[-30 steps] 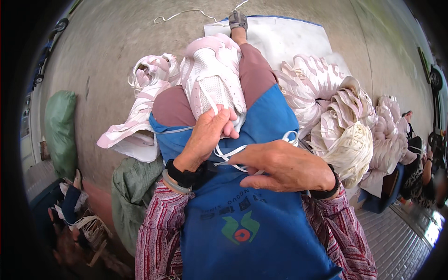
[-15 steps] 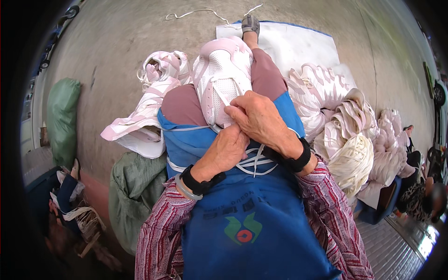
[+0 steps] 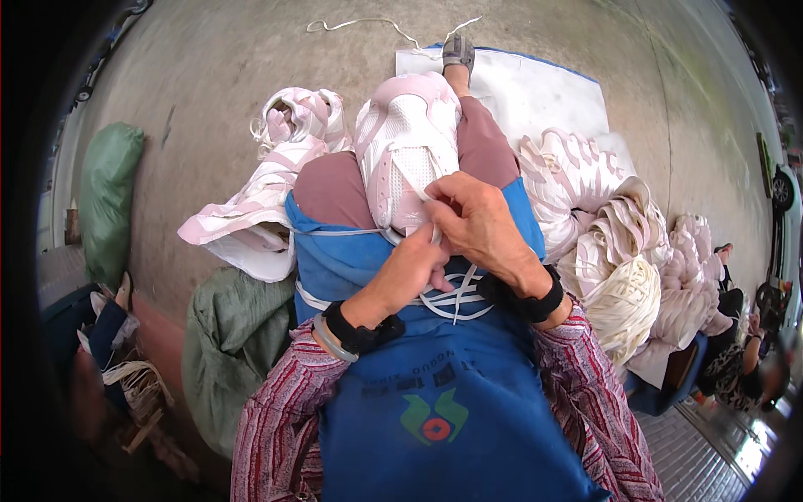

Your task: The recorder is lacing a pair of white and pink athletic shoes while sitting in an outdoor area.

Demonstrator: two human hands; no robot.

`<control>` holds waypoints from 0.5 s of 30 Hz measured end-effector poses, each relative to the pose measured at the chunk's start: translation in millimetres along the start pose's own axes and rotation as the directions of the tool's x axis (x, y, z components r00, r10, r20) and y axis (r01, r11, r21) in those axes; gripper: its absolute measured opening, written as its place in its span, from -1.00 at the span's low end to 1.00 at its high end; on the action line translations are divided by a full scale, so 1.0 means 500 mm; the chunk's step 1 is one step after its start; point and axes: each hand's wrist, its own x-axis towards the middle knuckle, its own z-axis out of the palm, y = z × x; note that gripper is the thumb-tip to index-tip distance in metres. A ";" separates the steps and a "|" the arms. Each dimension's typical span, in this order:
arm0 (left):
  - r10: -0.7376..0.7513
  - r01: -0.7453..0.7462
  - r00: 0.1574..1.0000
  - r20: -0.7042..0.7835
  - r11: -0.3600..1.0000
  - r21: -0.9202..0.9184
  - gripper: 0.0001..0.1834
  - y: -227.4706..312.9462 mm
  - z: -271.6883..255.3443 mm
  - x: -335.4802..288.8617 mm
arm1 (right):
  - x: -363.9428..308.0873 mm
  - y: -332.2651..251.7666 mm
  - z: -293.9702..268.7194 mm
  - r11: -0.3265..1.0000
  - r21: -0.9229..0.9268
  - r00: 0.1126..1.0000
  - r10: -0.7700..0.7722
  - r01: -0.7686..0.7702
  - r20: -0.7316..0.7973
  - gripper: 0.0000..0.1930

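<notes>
A pink-and-white shoe upper (image 3: 416, 109) lies across my lap, its lacing holes facing up. A flat white shoelace (image 3: 410, 177) runs slantwise over its mesh middle. My right hand (image 3: 478, 222) is closed in a pinch on that lace, just above the upper's near end. My left hand (image 3: 403, 269) grips the near edge of the upper below it, with the lower fingers partly curled. The fingertips of both hands nearly meet, so the exact hole there is hidden. Loose white lace (image 3: 456, 299) trails in loops over my blue apron (image 3: 401, 360).
More shoe uppers (image 3: 251, 201) lie at left, and stacked uppers (image 3: 577, 176) at right beside a bundle of cream laces (image 3: 623, 305). Green sacks (image 3: 113, 201) stand left. A white sheet (image 3: 535, 88) and a loose lace (image 3: 360, 21) lie ahead. Another person (image 3: 744, 360) sits far right.
My left hand's lower fingers have loosened and spread slightly, and its thumb side sits closer to the right fingertips. My right hand stays pinched at the lace. The whole view has shifted a little.
</notes>
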 end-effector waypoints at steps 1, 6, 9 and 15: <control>-0.018 0.017 1.000 -0.012 1.000 -0.007 -0.71 -0.001 -0.006 0.001 | -0.002 0.003 -0.002 1.000 0.010 0.999 -0.021 0.021 -0.024 -0.82; -0.010 0.043 0.998 0.070 0.871 -0.490 -0.70 -0.003 -0.017 0.000 | -0.005 0.010 -0.014 0.736 0.551 0.919 0.307 -0.393 0.246 -0.81; -0.026 0.046 0.998 0.051 0.894 -0.445 -0.71 0.001 -0.012 -0.004 | -0.006 0.014 -0.022 0.752 0.536 0.923 0.323 -0.384 0.209 -0.79; 0.154 -0.121 0.988 0.007 0.802 -0.585 -0.70 0.031 -0.051 -0.044 | -0.012 0.052 -0.069 0.537 0.726 0.881 0.427 -0.429 0.205 -0.78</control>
